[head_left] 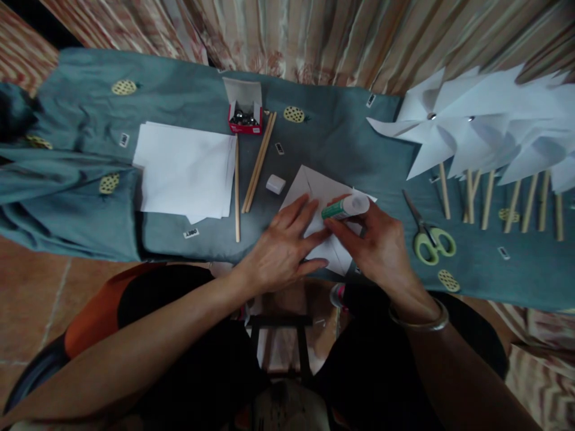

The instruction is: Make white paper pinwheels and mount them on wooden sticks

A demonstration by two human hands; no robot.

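A white paper square [332, 251] with crease lines lies on the cloth in front of me, turned cornerwise. My left hand [287, 245] rests on its left part with fingers spread, pressing it flat. In my right hand [375, 239] is a green-and-white glue stick [344, 207], tilted over the paper; its tip is hidden by my fingers, so contact with the paper cannot be made out. The white glue cap [275, 184] sits apart, just left of the paper. Green-handled scissors [430, 236] lie to the right of my right hand.
A stack of white paper [186, 170] lies at left, beside several wooden sticks [259, 161]. Behind them stands an open red box [245, 117] of metal pins. Several finished paper pinwheels [476, 126] on sticks cover the right side. A green-blue cloth [341, 137] covers the table.
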